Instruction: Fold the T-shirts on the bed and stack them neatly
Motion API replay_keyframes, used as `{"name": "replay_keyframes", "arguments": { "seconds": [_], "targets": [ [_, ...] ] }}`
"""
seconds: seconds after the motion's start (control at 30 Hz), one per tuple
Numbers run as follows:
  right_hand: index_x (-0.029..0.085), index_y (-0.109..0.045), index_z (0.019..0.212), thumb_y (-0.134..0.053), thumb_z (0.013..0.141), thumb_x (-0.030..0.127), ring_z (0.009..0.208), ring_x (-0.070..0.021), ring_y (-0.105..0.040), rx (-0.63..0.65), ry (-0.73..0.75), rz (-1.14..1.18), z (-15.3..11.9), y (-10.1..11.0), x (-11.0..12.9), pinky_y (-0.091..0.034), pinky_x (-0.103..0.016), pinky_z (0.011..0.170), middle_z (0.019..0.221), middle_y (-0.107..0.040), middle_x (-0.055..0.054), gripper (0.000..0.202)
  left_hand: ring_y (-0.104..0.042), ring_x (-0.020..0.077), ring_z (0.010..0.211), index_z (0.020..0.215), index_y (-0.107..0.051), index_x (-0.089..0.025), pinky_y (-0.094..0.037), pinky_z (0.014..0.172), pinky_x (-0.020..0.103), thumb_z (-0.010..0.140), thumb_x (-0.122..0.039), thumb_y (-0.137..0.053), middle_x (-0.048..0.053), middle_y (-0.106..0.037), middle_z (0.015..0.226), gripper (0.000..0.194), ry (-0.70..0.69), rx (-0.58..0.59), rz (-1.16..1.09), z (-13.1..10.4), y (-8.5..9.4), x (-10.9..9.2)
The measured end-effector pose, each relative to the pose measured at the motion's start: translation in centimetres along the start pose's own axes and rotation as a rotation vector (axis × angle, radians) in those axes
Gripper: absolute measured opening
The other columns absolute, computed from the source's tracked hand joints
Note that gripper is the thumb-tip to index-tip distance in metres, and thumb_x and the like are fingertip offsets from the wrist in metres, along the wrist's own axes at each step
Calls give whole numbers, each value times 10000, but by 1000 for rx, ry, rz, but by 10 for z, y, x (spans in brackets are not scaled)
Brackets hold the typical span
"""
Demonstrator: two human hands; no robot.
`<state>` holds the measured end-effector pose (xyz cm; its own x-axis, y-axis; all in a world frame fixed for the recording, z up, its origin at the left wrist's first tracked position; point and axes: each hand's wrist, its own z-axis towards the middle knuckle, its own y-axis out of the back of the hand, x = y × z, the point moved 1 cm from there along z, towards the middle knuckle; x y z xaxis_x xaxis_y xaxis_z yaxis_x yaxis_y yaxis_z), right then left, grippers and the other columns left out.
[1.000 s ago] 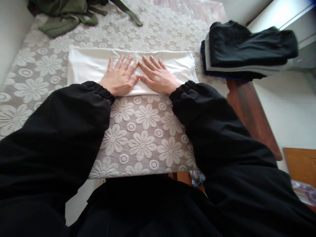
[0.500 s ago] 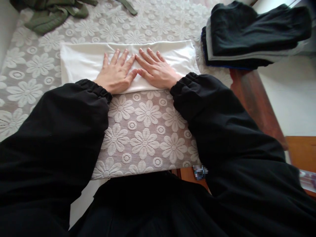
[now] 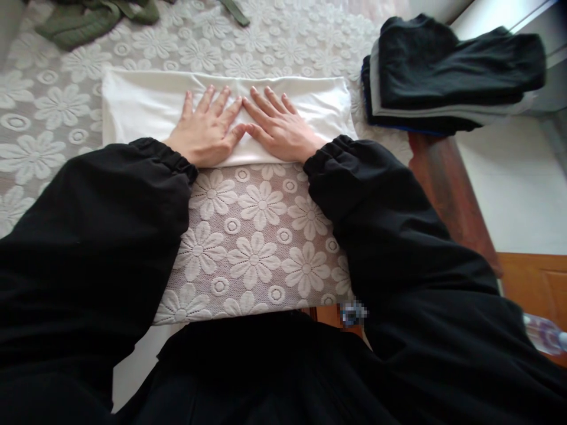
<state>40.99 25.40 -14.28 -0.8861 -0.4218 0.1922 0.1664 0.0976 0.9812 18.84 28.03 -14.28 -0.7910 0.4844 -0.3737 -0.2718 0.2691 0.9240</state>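
A white folded garment (image 3: pixel 142 100) lies as a long flat strip across the table, slightly wrinkled. Its exact kind does not show. My left hand (image 3: pixel 208 127) rests flat on its middle, fingers spread and pointing away from me. Close beside it, my right hand (image 3: pixel 281 124) also presses flat on the white cloth with fingers apart. The index fingertips and thumb tips of the two hands meet or nearly meet. Neither hand grasps anything. Black sleeves cover both arms up to the wrists.
A floral lace tablecloth (image 3: pixel 254 260) covers the table. At the back right sits a stack of folded dark and grey clothes (image 3: pixel 452 71). An olive-green fabric item (image 3: pixel 97 23) lies at the far left. Bare reddish wood (image 3: pixel 452 200) shows along the right edge, with a plastic bottle (image 3: pixel 543 333) lower down.
My hands keep the same place and pose on the white cloth. The whole view has tilted slightly, and more of the bottle shows at right.
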Motion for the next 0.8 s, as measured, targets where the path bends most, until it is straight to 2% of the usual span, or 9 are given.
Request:
{"name": "replay_keyframes", "arguments": {
  "seconds": [0.17,0.33,0.47,0.5,0.63,0.67,0.8],
  "targets": [
    [279,-288,1842,-261,1121,680,1760,-321,-80,-19,4,73,0,0,-3,-62,-604,1450,1881,-151,41,825,45,244,1776,1816,-210,-300,155,1434,630,1008,-885,-107,-125,-187,1884,1002,-18,-5,31,-3,2,-1],
    [272,-279,1845,-245,1114,692,1760,-316,-74,-11,10,73,-1,1,-2,-63,-598,1451,1875,-143,59,844,34,259,1780,1820,-195,-328,125,1436,642,1059,-846,-109,-114,-130,1898,925,-17,-4,66,-6,6,-5],
    [202,-264,1842,-145,1083,705,1758,-346,-44,-2,-10,52,-1,1,2,-45,-597,1439,1880,-114,41,918,-3,392,1773,1817,-214,-160,57,1401,742,1117,-757,-126,57,-71,1914,924,-51,25,121,-8,9,-10],
    [195,-261,1842,-134,1077,700,1758,-351,-40,1,-14,44,-1,1,2,-43,-603,1438,1882,-112,40,925,-12,400,1772,1815,-219,-151,47,1398,750,1123,-743,-130,68,-74,1913,916,-55,20,122,-8,9,-11],
    [211,-248,1849,-176,1088,665,1760,-345,-43,16,-19,22,0,2,4,-55,-616,1445,1887,-113,42,889,-57,309,1781,1806,-277,-323,49,1443,669,1105,-762,-149,-72,-142,1901,837,-28,-49,78,-9,6,-9],
    [210,-248,1849,-187,1097,659,1759,-348,-46,12,-18,19,0,2,3,-56,-622,1444,1889,-117,34,878,-72,304,1780,1800,-293,-335,40,1449,662,1103,-763,-163,-81,-163,1896,829,-29,-61,70,-10,5,-8],
    [246,-284,1844,-242,1114,677,1759,-346,-67,-13,-10,32,1,-2,0,-71,-610,1448,1885,-160,34,849,-132,370,1767,1787,-336,-215,-41,1434,700,1123,-730,-173,37,-224,1891,856,-64,-75,91,-14,7,-10]
  ]
}}
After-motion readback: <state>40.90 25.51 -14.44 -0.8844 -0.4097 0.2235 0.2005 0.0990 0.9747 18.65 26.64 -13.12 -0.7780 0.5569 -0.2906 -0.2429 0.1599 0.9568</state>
